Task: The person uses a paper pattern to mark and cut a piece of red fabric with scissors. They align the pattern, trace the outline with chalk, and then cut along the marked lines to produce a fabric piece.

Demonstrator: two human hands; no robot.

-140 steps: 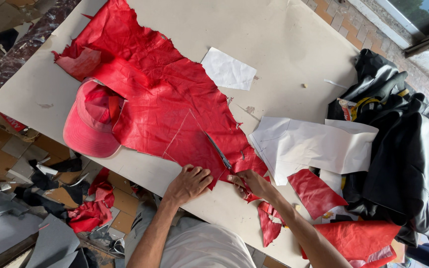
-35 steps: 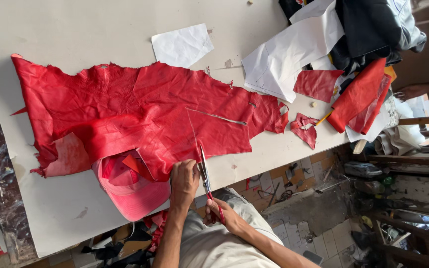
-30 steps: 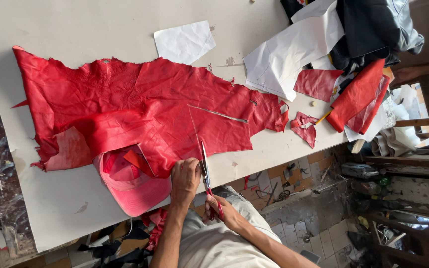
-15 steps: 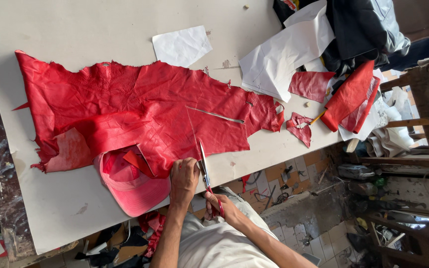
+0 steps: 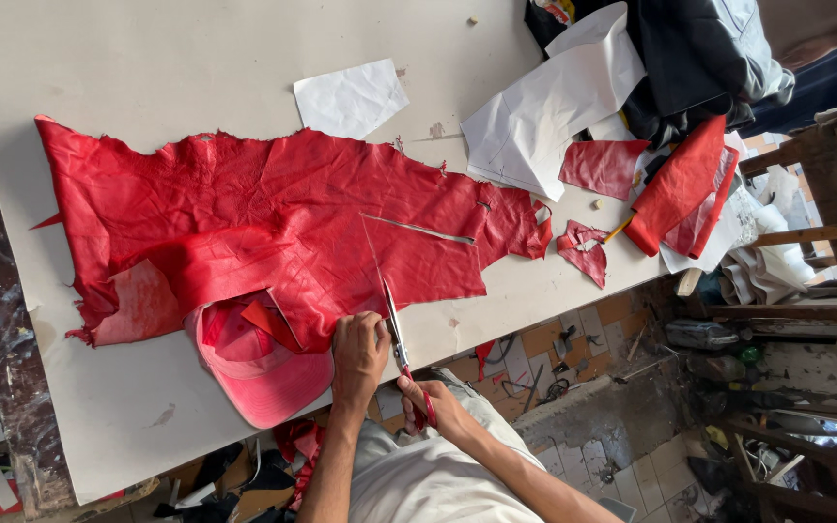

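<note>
Little changed since half a second ago: same spots on the table for hide, cap and paper, only a slight shift of the view. Left hand [image 5: 358, 351] flat on the near edge of the red leather hide [image 5: 273, 228], fingers together, pressing it down just left of the cut line. Right hand [image 5: 428, 405] closed around the red handles of the scissors [image 5: 395, 334], off the table's near edge, over the lap. Scissor blades pointing away from the body, lying along a slit already running up into the hide; how far apart the blades stand, impossible to tell. Hide spread wide across the pale table [image 5: 196, 58], wrinkled, ragged at the borders, one flap folded over at the lower left. Pink cap [image 5: 259, 373] partly tucked beneath that near edge, touching the left hand's side. White paper sheet [image 5: 349, 97] beyond the hide. Larger white paper [image 5: 544, 116], red leather scraps [image 5: 583, 250] and dark garments [image 5: 690, 48] piled at the right end.
</note>
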